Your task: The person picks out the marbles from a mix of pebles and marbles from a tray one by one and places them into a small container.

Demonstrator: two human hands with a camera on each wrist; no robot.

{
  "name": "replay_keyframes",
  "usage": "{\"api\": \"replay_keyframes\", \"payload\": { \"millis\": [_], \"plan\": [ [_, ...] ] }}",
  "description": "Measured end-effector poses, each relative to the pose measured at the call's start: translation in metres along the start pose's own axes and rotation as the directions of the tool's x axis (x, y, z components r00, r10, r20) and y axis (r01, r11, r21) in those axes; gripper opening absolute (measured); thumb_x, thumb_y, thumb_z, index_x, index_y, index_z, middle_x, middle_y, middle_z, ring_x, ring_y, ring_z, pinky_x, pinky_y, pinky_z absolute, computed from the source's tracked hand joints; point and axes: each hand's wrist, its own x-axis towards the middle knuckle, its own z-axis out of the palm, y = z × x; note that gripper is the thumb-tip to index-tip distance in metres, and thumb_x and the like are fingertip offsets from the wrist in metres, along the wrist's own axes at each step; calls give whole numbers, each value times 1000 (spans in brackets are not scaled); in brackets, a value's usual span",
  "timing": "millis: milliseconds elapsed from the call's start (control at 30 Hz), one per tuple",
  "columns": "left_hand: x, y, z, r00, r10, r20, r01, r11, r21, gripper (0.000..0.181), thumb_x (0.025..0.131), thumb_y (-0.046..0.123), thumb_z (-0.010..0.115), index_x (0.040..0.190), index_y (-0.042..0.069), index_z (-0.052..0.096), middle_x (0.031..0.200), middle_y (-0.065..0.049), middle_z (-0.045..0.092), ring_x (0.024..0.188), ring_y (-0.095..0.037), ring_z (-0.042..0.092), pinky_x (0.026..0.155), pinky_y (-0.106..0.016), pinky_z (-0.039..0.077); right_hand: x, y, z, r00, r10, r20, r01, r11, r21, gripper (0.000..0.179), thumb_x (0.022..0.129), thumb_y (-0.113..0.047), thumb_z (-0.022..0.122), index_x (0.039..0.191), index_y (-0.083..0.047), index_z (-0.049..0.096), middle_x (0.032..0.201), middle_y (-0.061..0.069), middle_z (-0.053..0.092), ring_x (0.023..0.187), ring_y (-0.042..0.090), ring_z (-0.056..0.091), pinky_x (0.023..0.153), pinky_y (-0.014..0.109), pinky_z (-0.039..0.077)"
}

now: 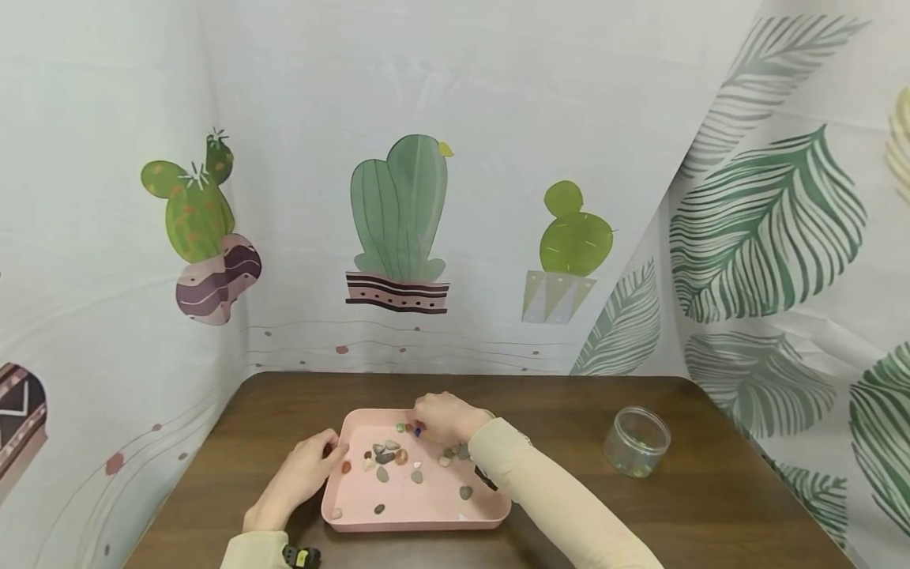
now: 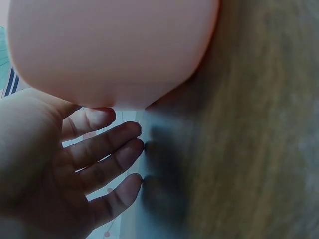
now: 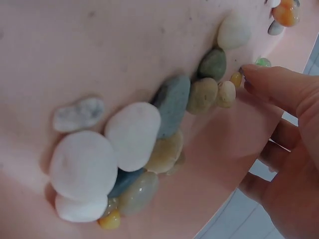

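Observation:
A shallow pink tray [image 1: 355, 506] holds scattered pebbles [image 1: 385, 457] in white, grey, green and orange. At its left side my left hand [image 1: 302, 474] holds the rim, thumb over the edge; in the left wrist view the other fingers [image 2: 107, 159] stretch loosely by the outer wall. My right hand [image 1: 444, 419] reaches over the far edge and pinches a small blue bead [image 1: 418, 432], mostly covered by the fingertips. Close to that thumb, the right wrist view shows a green glass bead [image 3: 263, 62] and a small yellow stone [image 3: 236, 78].
A clear round jar [image 1: 637, 442] with some green pieces at its bottom stands right of the tray on the brown wooden table [image 1: 569, 403]. White pebbles [image 3: 83, 164] lie bunched near the tray wall. Behind the table hangs a cloth [image 1: 490, 197] printed with cacti and leaves.

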Motion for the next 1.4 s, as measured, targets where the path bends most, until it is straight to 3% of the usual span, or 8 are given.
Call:
{"api": "replay_keyframes", "payload": {
  "millis": [267, 433, 600, 767, 933, 1167, 1400],
  "plan": [
    [0, 0, 1, 1000, -10, 4, 10, 1000, -1, 18, 98, 24, 60, 85, 14, 54, 68, 1, 42, 61, -14, 41, 53, -29, 32, -1, 0, -3, 999, -32, -13, 32, 999, -11, 7, 89, -17, 69, 85, -20, 64, 79, -10, 48, 68, 7, 45, 60, 23, 39],
    [1, 1, 1, 1000, -11, -10, 11, 1000, -3, 17, 98, 23, 60, 86, 13, 55, 69, 1, 43, 64, -15, 43, 55, -30, 33, -2, -5, -14, 998, -53, -24, 51, 997, -56, 7, 91, -22, 70, 86, -22, 65, 84, -10, 51, 77, 8, 48, 69, 29, 42],
    [1, 1, 1, 1000, -19, -3, 19, 1000, -4, 16, 99, 24, 59, 87, 13, 56, 69, 1, 44, 64, -15, 43, 55, -30, 33, -10, -8, -25, 997, -70, -21, 68, 993, -96, 8, 91, -27, 71, 98, -25, 70, 96, -9, 58, 91, 10, 55, 77, 31, 46],
    [0, 1, 2, 1000, -21, 6, 21, 1000, -15, 17, 99, 24, 59, 86, 13, 56, 69, 1, 44, 64, -15, 43, 54, -30, 33, -24, -6, -34, 992, -112, -53, 105, 987, -121, 18, 91, -26, 70, 109, -23, 71, 111, -4, 62, 102, 14, 57, 81, 33, 48],
    [-1, 2, 2, 1000, -16, 1, 17, 1000, -5, 17, 98, 23, 60, 85, 14, 55, 68, 1, 43, 64, -15, 43, 54, -30, 33, -40, 2, -43, 991, -116, -68, 106, 985, -136, 20, 91, -27, 70, 110, -20, 70, 116, -3, 62, 106, 15, 57, 85, 34, 48],
    [-2, 4, -1, 1000, -24, 9, 24, 1000, -5, 17, 98, 23, 60, 85, 13, 55, 68, 0, 43, 64, -15, 43, 55, -31, 32, -67, 21, -52, 985, -124, -122, 109, 987, -119, 15, 93, -26, 68, 105, -18, 70, 117, 0, 62, 106, 17, 57, 87, 37, 47],
    [-2, 5, -1, 1000, -16, 12, 16, 1000, 0, 17, 98, 22, 60, 85, 13, 55, 68, 0, 43, 64, -16, 43, 55, -31, 33, -101, 39, -60, 978, -79, -191, 71, 996, -51, 9, 94, -27, 67, 97, -18, 67, 117, 2, 60, 104, 19, 56, 86, 39, 47]
  ]
}}
